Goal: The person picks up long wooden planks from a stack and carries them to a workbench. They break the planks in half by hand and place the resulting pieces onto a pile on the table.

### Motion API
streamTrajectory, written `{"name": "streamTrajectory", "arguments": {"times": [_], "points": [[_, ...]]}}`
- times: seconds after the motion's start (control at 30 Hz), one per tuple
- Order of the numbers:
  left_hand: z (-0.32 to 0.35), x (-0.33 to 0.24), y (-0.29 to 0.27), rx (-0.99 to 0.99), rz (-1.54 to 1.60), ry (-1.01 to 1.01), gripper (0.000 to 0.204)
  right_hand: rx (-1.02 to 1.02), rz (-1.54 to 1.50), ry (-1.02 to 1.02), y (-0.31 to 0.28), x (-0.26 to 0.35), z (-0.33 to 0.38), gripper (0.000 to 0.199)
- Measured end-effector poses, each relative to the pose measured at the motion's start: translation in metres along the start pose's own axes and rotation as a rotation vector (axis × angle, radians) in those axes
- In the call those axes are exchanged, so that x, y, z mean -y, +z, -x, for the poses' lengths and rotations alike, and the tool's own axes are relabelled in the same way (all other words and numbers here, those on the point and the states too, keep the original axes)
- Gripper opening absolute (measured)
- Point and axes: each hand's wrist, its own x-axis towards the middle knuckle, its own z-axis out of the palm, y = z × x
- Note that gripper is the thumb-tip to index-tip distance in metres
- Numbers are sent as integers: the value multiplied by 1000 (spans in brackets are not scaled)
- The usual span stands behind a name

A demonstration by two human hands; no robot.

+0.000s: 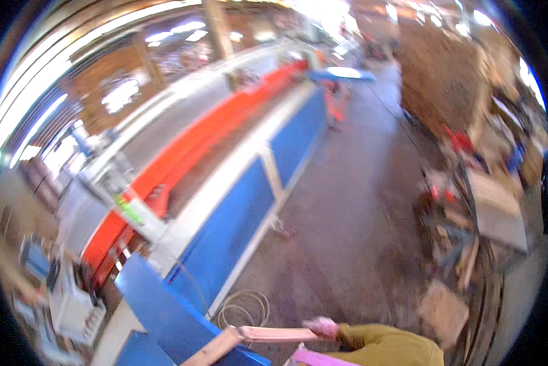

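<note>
Fingers of the right hand (321, 327), blurred by motion, were closed on the near end of a pale wooden strip (280, 335) at half past five, with an olive sleeve (396, 344) running off behind them toward five o'clock. How the left hand's fingers stood could not be told. The strip lay roughly level and reached toward six o'clock, where its far end met a second wooden strip (211, 349) slanting down toward seven; whether the two were joined was too blurred to tell. Just below the hand ran a pink-purple band (329, 358). The second strip crossed in front of a blue sheet (164, 299) tilted at half past seven, and a pale coiled hose (243, 308) sat near the meeting point, on the dark floor (347, 232). A long machine with blue side panels (225, 238) stretched from seven o'clock up to past twelve, an orange-red beam (210, 131) running along it. At eight stood a white bin (72, 311). Toward two rose a large brown panel (438, 79); mixed scraps (460, 238) were heaped between three and four, and a flat wooden piece (444, 311) lay just past four.
</note>
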Motion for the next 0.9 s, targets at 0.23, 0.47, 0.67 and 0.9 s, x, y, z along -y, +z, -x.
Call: {"name": "streamTrajectory", "arguments": {"times": [0.23,0.47,0.67,0.9], "points": [[-82,-89,1,-308,-114,75,52,-197,8,83,-210,-17,35,70],[-145,-185,28,-537,-113,246,48,-464,-457,45,-290,-83,84,76],[-162,-208,13,-568,-31,173,48,-1010,-650,112,-312,-146,164,51],[-165,-218,21,-689,-87,107,50,-1170,-792,-66,-315,-157,222,33]]}}
